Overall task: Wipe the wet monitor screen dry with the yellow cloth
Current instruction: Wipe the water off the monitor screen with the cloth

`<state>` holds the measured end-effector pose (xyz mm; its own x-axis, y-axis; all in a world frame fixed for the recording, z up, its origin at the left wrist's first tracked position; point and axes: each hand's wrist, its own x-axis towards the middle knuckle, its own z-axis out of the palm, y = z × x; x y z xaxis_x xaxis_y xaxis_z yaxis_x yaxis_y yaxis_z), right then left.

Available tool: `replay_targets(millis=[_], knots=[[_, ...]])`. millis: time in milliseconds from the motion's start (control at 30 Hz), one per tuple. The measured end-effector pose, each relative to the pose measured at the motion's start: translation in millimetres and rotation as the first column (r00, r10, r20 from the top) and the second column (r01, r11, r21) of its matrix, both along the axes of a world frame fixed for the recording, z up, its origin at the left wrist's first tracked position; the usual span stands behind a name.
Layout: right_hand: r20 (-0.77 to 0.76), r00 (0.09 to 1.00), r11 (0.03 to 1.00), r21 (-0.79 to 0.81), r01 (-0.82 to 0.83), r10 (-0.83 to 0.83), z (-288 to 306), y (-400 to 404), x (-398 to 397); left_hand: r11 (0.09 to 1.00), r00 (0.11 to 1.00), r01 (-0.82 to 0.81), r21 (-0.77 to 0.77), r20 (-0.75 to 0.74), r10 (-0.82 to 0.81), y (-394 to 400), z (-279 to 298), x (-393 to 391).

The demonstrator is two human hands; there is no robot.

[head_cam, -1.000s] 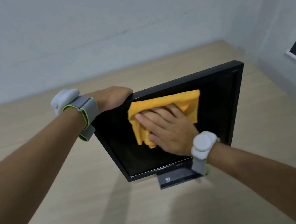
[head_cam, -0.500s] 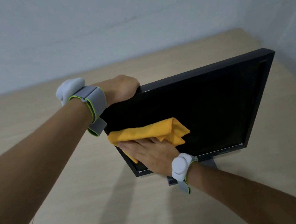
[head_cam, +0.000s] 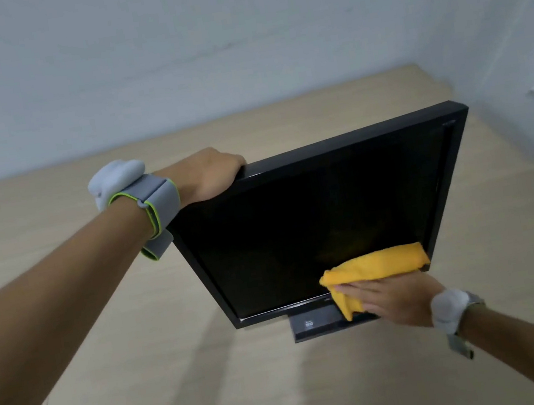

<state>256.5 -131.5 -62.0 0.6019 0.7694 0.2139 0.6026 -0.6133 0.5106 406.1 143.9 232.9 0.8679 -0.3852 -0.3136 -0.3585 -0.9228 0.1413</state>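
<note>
Under right hand (head_cam: 398,300), yellow cloth (head_cam: 375,264) on monitor screen (head_cam: 314,226)

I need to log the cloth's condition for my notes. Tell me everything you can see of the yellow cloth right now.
The yellow cloth is a soft, orange-yellow fabric, bunched and folded rather than spread flat. It lies pressed against the lower right corner of the dark monitor screen, reaching the right bezel, with one fold hanging over the bottom bezel toward the stand. The right hand presses it flat-palmed from below. Whether it is damp cannot be told.
</note>
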Motion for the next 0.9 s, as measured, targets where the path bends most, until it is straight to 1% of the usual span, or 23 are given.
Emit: replay_targets(millis=[67, 133, 200, 267, 333, 367, 400, 467, 567, 600, 633, 667, 700, 733, 800, 833, 900], knots=[[0.018, 0.999, 0.999, 0.027, 0.036, -0.037, 26.0, -31.4, 9.6, 1.000, 1.000, 0.012, 0.019, 0.016, -0.013, 2.2, 0.2, 2.6], [0.022, 0.995, 0.988, 0.121, 0.099, -0.102, 58.0, -40.8, 24.5, 0.999, 0.999, 0.021, 0.029, 0.028, -0.021, 1.9, -1.1, 3.8], [0.093, 0.985, 0.966, 0.225, 0.123, -0.147, 85.5, -23.4, 39.4, 0.998, 0.999, 0.031, 0.045, 0.035, -0.033, 1.2, -2.6, 3.9], [0.170, 0.966, 0.937, 0.326, 0.129, -0.192, 96.5, 8.4, 47.1, 0.998, 0.999, 0.037, 0.054, 0.035, -0.039, 1.1, -3.5, 4.6], [0.179, 0.958, 0.897, 0.422, 0.132, -0.225, 92.2, 42.0, 49.7, 0.998, 0.998, 0.039, 0.055, 0.036, -0.041, 1.3, -4.2, 4.8], [0.146, 0.967, 0.887, 0.444, 0.126, -0.210, 85.4, 55.8, 47.7, 0.997, 0.998, 0.046, 0.057, 0.038, -0.048, 1.0, -4.3, 4.7], [0.114, 0.979, 0.899, 0.426, 0.103, -0.166, 76.8, 67.6, 44.8, 0.997, 0.998, 0.049, 0.062, 0.039, -0.052, 0.9, -4.3, 4.2], [0.057, 0.996, 0.946, 0.321, 0.041, -0.063, 52.3, 74.9, 33.7, 0.995, 0.996, 0.069, 0.066, 0.046, -0.072, -4.9, -4.3, 3.8], [-0.094, 0.995, 0.968, 0.251, -0.021, 0.046, 25.6, 66.4, 18.1, 0.995, 0.996, 0.067, 0.068, 0.057, -0.071, 2.3, -3.8, 2.1], [-0.097, 0.988, 0.985, 0.138, -0.106, 0.119, 19.0, 58.0, 15.5, 0.995, 0.996, 0.070, 0.071, 0.058, -0.074, 3.0, -4.3, 3.2], [-0.134, 0.981, 0.989, 0.053, -0.134, 0.140, 7.7, 45.8, 6.3, 0.995, 0.995, 0.073, 0.066, 0.061, -0.077, 3.4, -6.0, 4.6], [-0.185, 0.967, 0.985, 0.024, -0.173, 0.175, 1.3, 32.7, -3.2, 0.994, 0.994, 0.080, 0.071, 0.065, -0.084, 2.8, -7.1, 5.4], [-0.162, 0.978, 0.991, 0.001, -0.135, 0.134, -1.3, 15.2, -6.3, 0.994, 0.993, 0.084, 0.066, 0.072, -0.089, 0.4, -7.9, 7.0], [-0.110, 0.990, 0.996, 0.020, -0.086, 0.087, -2.5, 0.3, -8.0, 0.995, 0.994, 0.078, 0.061, 0.076, -0.083, 2.9, -6.9, 6.8], [-0.159, 0.987, 0.987, 0.163, 0.015, 0.011, -6.7, -30.5, -12.6, 0.996, 0.994, 0.074, 0.052, 0.082, -0.078, 3.5, -7.5, 8.9], [-0.165, 0.986, 0.982, 0.179, 0.064, -0.034, -1.7, -40.6, -12.5, 0.996, 0.994, 0.072, 0.053, 0.082, -0.076, 4.3, -7.9, 9.1], [-0.140, 0.989, 0.978, 0.193, 0.083, -0.056, 21.7, -50.6, -2.5, 0.997, 0.995, 0.062, 0.037, 0.073, -0.064, 4.8, -9.1, 9.9]])
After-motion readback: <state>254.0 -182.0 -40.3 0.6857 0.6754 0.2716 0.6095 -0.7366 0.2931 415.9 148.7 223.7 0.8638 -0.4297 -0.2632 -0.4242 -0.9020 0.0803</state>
